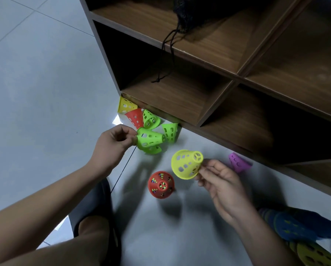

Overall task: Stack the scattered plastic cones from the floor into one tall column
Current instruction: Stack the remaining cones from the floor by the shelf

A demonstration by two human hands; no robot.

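My left hand (113, 140) pinches the rim of a green cone (149, 138) lying on its side, over another green cone (154, 150). In my right hand (216, 178) is a yellow cone (185, 164), held by its rim above the floor. An upright stack topped by a red cone (160, 184) stands on the floor between my hands, with other colours showing through its holes. Loose cones lie by the shelf: yellow (126, 105), red (135, 118), green (151, 119), another green (170, 131), and purple (238, 162).
A wooden shelf unit (218, 77) with open compartments runs along the right; a black drawstring bag (187, 14) hangs its cords from an upper shelf. A lying stack of blue and yellow cones (299, 233) is at bottom right. My dark slipper (97, 206) is at bottom centre.
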